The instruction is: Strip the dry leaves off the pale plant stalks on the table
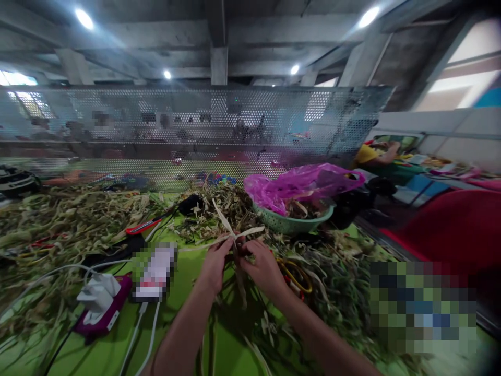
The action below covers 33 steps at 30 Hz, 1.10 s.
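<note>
Between my two hands is a cluster of pale dried plant strips [224,216], crossed at one point with their ends sticking out up, left and right. My left hand [216,263] pinches the strips near the crossing from the left. Close beside it, my right hand [260,263] has its fingers curled in at the same crossing and grips the strips too. More strips hang down below the hands. The fingertips partly hide the crossing itself.
Dried strips [78,219] lie heaped on the green table [183,313]. A green basket [289,223] holds a pink plastic bag [305,183]. Leftward are a red utility knife [144,226], a phone [156,269] and a power strip [104,308] with cables. Behind stands a perforated metal screen [176,120].
</note>
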Available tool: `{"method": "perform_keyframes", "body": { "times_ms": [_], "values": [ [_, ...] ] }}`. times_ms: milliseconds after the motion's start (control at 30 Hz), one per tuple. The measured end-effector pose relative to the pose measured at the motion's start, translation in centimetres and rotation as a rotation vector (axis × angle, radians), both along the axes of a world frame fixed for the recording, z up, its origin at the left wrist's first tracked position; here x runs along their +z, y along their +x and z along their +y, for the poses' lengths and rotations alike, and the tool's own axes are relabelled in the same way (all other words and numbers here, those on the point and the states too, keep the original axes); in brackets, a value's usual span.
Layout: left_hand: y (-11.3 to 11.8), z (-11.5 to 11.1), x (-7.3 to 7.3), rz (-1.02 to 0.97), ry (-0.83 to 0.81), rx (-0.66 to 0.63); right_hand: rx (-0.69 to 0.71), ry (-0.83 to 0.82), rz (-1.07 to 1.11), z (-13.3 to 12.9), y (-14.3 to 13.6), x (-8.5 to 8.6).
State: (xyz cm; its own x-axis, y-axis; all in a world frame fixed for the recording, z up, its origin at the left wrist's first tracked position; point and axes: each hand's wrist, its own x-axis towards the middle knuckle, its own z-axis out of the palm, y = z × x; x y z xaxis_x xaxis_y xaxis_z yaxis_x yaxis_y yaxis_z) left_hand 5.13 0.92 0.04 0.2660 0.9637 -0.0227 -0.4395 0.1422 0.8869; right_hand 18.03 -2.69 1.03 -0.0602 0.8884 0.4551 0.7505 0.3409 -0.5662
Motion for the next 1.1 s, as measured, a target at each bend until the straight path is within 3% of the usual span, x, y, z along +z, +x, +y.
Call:
{"method": "perform_keyframes", "body": {
  "times_ms": [167, 400, 900, 1100],
  "values": [
    [-0.1, 0.1, -0.2, 0.061, 0.028, 0.04, 0.028, -0.052, 0.089, -0.2, 0.0, -0.2],
    [-0.8, 0.7, -0.3, 0.212, 0.09, 0.201, 0.077, -0.091, 0.168, -0.6, -0.2, -0.4],
    [-0.9, 1.2, -0.5, 0.248, 0.059, 0.1, 0.051, -0.071, 0.273, -0.5, -0.4, -0.7],
    [-1.0, 0.7, -0.1, 0.229, 0.03, 0.135, 0.083, -0.07, 0.255, -0.7, -0.4, -0.3]
  ]
}}
